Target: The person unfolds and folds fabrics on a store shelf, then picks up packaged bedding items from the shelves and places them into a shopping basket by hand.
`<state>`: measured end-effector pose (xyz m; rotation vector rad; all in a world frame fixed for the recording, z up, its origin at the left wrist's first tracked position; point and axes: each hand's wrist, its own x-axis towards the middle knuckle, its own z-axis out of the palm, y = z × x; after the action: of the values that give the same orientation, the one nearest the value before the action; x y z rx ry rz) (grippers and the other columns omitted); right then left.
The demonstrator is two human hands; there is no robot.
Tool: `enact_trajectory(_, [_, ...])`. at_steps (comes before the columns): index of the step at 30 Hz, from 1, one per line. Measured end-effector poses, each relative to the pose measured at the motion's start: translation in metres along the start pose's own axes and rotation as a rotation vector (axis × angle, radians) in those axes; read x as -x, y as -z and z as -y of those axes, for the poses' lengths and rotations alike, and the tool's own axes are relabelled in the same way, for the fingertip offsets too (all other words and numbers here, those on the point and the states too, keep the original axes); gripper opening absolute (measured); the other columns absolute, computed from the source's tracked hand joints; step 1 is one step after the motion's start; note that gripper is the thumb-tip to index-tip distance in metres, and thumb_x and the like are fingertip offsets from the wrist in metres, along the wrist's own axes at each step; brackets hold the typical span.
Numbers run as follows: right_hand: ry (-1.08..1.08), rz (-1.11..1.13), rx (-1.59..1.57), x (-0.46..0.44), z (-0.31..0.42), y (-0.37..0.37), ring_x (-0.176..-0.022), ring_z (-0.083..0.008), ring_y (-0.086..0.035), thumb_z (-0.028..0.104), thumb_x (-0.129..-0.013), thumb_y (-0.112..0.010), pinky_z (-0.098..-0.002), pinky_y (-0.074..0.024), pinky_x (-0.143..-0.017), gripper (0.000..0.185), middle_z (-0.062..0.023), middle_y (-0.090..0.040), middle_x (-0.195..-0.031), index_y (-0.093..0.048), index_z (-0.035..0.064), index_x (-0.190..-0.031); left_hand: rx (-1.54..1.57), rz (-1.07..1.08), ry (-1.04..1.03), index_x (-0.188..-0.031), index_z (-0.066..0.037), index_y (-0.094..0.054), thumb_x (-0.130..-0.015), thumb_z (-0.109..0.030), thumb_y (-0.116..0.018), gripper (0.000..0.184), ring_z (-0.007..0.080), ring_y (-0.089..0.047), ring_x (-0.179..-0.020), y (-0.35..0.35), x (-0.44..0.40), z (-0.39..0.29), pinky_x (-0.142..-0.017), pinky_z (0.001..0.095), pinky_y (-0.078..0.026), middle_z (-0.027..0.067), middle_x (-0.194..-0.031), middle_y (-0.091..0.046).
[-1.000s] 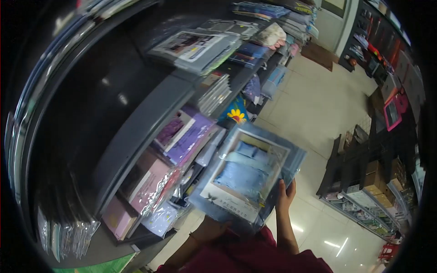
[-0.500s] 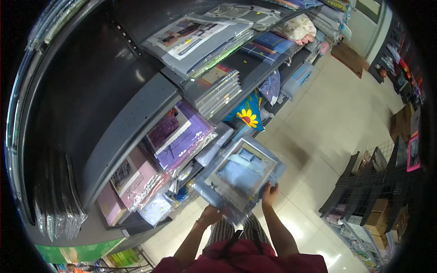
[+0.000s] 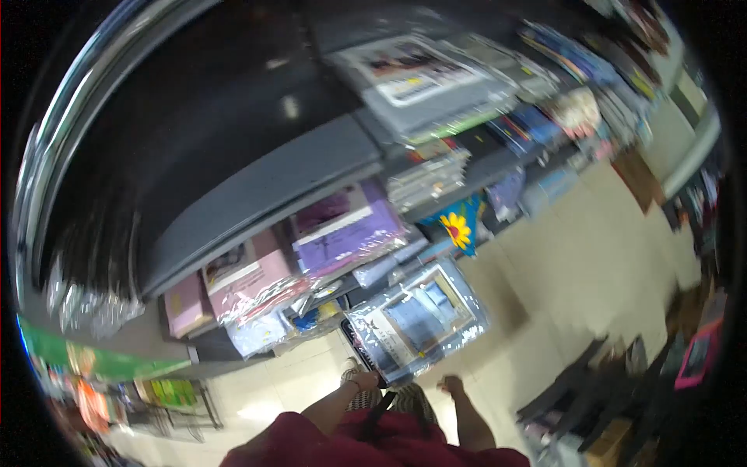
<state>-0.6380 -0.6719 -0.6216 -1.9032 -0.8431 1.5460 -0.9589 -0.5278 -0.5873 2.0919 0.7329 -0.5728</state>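
My left hand (image 3: 364, 381) is closed on the near left edge of a clear plastic bedding package (image 3: 465, 336). The package has a printed picture of a bed with blue covers, and a dark strip shows along its left edge. It is tilted, in front of my legs. My right hand (image 3: 450, 384) is off the package, a little below its right side. Its fingers look loosely bent and apart with nothing in them, though the view is blurred.
Left and ahead, shelves (image 3: 264, 194) hold purple packaged bedding (image 3: 350, 241), pink packaged bedding (image 3: 249, 280) and a grey packaged set (image 3: 436, 97). A flower-patterned blue cushion (image 3: 457, 226) lies on the lower shelf. A dark rack (image 3: 576, 397) stands at right on the tiled floor.
My right hand has let go of the package and dropped below it. The package has turned and stays in my left hand. The camera view has swung, shifting the shelves rightward.
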Motion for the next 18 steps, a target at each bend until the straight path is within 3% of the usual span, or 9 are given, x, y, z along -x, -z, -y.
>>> enact_trajectory(1, [-0.173, -0.013, -0.620, 0.026, -0.002, -0.003, -0.058, -0.0178, -0.059, 0.017, -0.073, -0.063, -0.0324, -0.0442, -0.047, 0.015, -0.0038, -0.055, -0.060, -0.052, 0.0101, -0.065, 0.085, 0.026, 0.126, -0.100, 0.001, -0.057, -0.079, -0.024, -0.043, 0.035, 0.0357, -0.058, -0.090, -0.005, -0.003, -0.004, -0.078, 0.0422, -0.046, 0.0238, -0.097, -0.058])
enact_trajectory(2, [-0.329, 0.081, -0.154, 0.022, -0.021, -0.004, -0.062, -0.0239, -0.062, 0.013, -0.075, -0.058, -0.0328, -0.0461, -0.046, 0.011, -0.0095, -0.057, -0.063, -0.051, 0.0050, -0.071, 0.180, 0.050, 0.249, -0.095, 0.002, -0.059, -0.078, -0.022, -0.043, 0.033, 0.0353, -0.059, -0.089, -0.005, -0.003, -0.008, -0.077, 0.0423, -0.046, 0.0236, -0.094, -0.059])
enact_trajectory(3, [-0.365, 0.124, -0.350, 0.027, -0.054, -0.005, -0.067, -0.0286, -0.063, 0.019, -0.084, -0.045, -0.0348, -0.0501, -0.050, 0.026, -0.0155, -0.063, -0.086, -0.050, 0.0045, -0.106, 0.099, 0.062, 0.242, -0.082, 0.003, -0.063, -0.075, -0.019, -0.045, 0.029, 0.0332, -0.060, -0.087, 0.031, 0.023, -0.035, -0.075, 0.0416, -0.047, 0.0215, -0.087, -0.062])
enact_trajectory(6, [-0.652, 0.111, -0.373, 0.045, -0.027, -0.011, -0.059, -0.0244, -0.061, 0.016, -0.083, -0.046, -0.0342, -0.0499, -0.048, 0.028, -0.0181, -0.063, -0.078, -0.049, 0.0027, -0.108, 0.121, 0.109, 0.243, -0.081, -0.001, -0.065, -0.078, -0.018, -0.044, 0.027, 0.0288, -0.061, -0.082, 0.072, 0.054, -0.067, -0.070, 0.0384, -0.049, 0.0174, -0.083, -0.063])
enact_trajectory(9, [-0.638, 0.289, -0.282, 0.003, -0.101, -0.015, -0.071, -0.0251, -0.063, 0.026, -0.085, -0.042, -0.0353, -0.0501, -0.059, 0.033, -0.0158, -0.064, -0.084, -0.049, 0.0036, -0.108, 0.147, 0.131, 0.237, -0.084, -0.002, -0.064, -0.079, -0.019, -0.044, 0.027, 0.0279, -0.061, -0.082, 0.083, 0.067, -0.076, -0.070, 0.0376, -0.050, 0.0164, -0.084, -0.063])
enact_trajectory(11, [-0.606, 0.297, -0.129, -0.009, -0.082, -0.021, -0.077, -0.0272, -0.063, 0.028, -0.086, -0.040, -0.0378, -0.0489, -0.065, 0.034, -0.0172, -0.063, -0.090, -0.048, 0.0036, -0.108, 0.178, 0.108, 0.240, -0.086, -0.001, -0.063, -0.079, -0.019, -0.044, 0.027, 0.0284, -0.060, -0.084, 0.080, 0.072, -0.075, -0.071, 0.0379, -0.049, 0.0167, -0.086, -0.062])
enact_trajectory(14, [-0.543, 0.324, -0.208, -0.003, 0.016, -0.027, -0.086, -0.0304, -0.062, 0.028, -0.088, -0.037, -0.0387, -0.0473, -0.073, 0.035, -0.0184, -0.061, -0.098, -0.044, 0.0044, -0.113, 0.234, 0.066, 0.250, -0.089, -0.001, -0.062, -0.079, -0.020, -0.045, 0.028, 0.0291, -0.059, -0.086, 0.070, 0.085, -0.065, -0.073, 0.0384, -0.048, 0.0172, -0.089, -0.062])
enact_trajectory(16, [-0.422, 0.270, -0.292, -0.014, 0.058, -0.033, -0.068, -0.0317, -0.063, 0.022, -0.085, -0.048, -0.0354, -0.0482, -0.059, 0.031, -0.0193, -0.063, -0.083, -0.048, -0.0013, -0.105, 0.271, 0.051, 0.253, -0.092, 0.000, -0.061, -0.079, -0.021, -0.045, 0.029, 0.0296, -0.059, -0.088, 0.062, 0.099, -0.054, -0.075, 0.0387, -0.047, 0.0175, -0.091, -0.061])
enact_trajectory(18, [-0.440, 0.310, -0.023, -0.024, 0.105, -0.045, -0.079, -0.0285, -0.062, 0.025, -0.090, -0.035, -0.0343, -0.0485, -0.067, 0.034, -0.0179, -0.061, -0.093, -0.044, 0.0022, -0.113, 0.298, 0.033, 0.254, -0.094, 0.000, -0.060, -0.079, -0.021, -0.045, 0.030, 0.0301, -0.058, -0.090, 0.056, 0.112, -0.037, -0.076, 0.0389, -0.046, 0.0179, -0.093, -0.061])
